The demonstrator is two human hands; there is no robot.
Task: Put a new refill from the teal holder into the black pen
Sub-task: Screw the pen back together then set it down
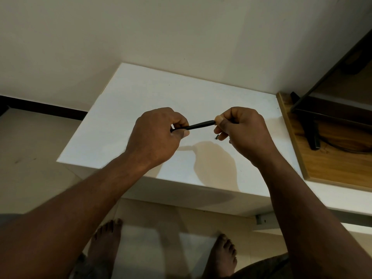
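- Head view: two hands are raised above a white worktop [130,101], with a black pen [201,125] stretched nearly level between them.
- The left hand [159,135] pinches the pen's left end with thumb and curled fingers.
- The right hand [241,131] pinches the pen's right end at its fingertips.
- A wooden board [330,166] lies to the right of the worktop.
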